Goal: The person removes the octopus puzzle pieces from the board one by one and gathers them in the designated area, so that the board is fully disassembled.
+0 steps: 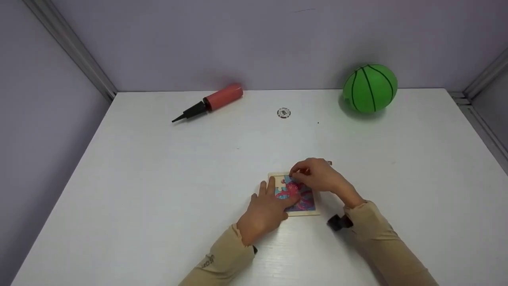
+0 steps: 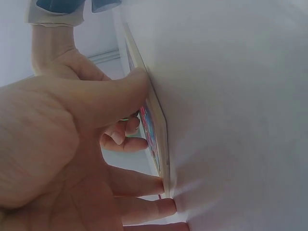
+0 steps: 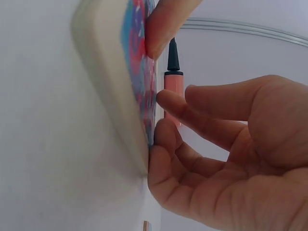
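Hands lie on the puzzle (image 1: pixel 295 194); left hand (image 1: pixel 264 210) flat, right hand (image 1: pixel 317 176) fingertips pressing; no writing legible.

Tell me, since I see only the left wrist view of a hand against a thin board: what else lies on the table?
Observer: Far from the hands, a green ball sits at the back right of the white table.
Operator: Anything on the other side?
Observer: A pink hand pump with a black nozzle lies at the back left.
Operator: What is the board?
Observer: A wooden puzzle board with a pink and blue picture. The left hand rests on its near left edge.
Operator: And the other hand?
Observer: The right hand has curled fingers at the board's far edge; whether they pinch a piece cannot be told.
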`<state>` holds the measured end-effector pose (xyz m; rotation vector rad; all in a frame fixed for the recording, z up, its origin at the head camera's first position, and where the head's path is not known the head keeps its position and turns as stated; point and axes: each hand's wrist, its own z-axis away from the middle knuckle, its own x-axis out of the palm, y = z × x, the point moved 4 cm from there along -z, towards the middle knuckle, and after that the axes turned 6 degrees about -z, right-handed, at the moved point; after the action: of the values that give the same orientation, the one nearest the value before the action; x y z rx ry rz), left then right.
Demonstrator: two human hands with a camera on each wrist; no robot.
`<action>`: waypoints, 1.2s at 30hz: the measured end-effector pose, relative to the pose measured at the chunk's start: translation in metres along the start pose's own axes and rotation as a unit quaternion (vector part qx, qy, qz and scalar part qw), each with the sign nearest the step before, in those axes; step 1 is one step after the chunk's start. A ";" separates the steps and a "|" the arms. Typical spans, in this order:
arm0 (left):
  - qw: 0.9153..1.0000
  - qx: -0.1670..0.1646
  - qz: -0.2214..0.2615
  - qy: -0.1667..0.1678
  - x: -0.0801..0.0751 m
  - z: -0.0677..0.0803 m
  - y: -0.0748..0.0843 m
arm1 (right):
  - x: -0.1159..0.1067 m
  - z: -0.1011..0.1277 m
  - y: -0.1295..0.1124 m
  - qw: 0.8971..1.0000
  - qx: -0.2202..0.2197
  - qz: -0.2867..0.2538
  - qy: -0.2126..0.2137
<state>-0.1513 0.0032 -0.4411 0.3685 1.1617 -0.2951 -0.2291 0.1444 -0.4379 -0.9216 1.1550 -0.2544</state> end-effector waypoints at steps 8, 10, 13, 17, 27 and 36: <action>1.000 0.000 0.005 -0.001 -0.001 0.000 0.000 | -0.001 -0.001 0.001 1.000 0.007 -0.001 0.011; 1.000 -0.001 0.007 0.000 -0.001 0.000 0.000 | 0.000 -0.001 0.002 1.000 0.011 -0.005 0.011; 1.000 -0.001 0.012 -0.001 -0.002 0.000 -0.001 | 0.000 -0.001 0.003 1.000 0.012 -0.012 0.013; 1.000 0.003 0.002 0.005 -0.002 0.000 0.000 | -0.001 -0.001 0.002 0.999 0.000 -0.025 0.020; 1.000 0.008 -0.014 0.006 0.001 0.001 -0.001 | 0.001 0.000 -0.002 1.000 -0.001 -0.017 0.015; 1.000 0.012 -0.008 0.009 -0.002 0.002 -0.001 | -0.005 0.000 -0.004 0.997 -0.041 -0.057 0.045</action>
<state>-0.1508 0.0018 -0.4391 0.3835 1.1803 -0.3191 -0.2304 0.1445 -0.4319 -1.0593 1.2036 -0.3464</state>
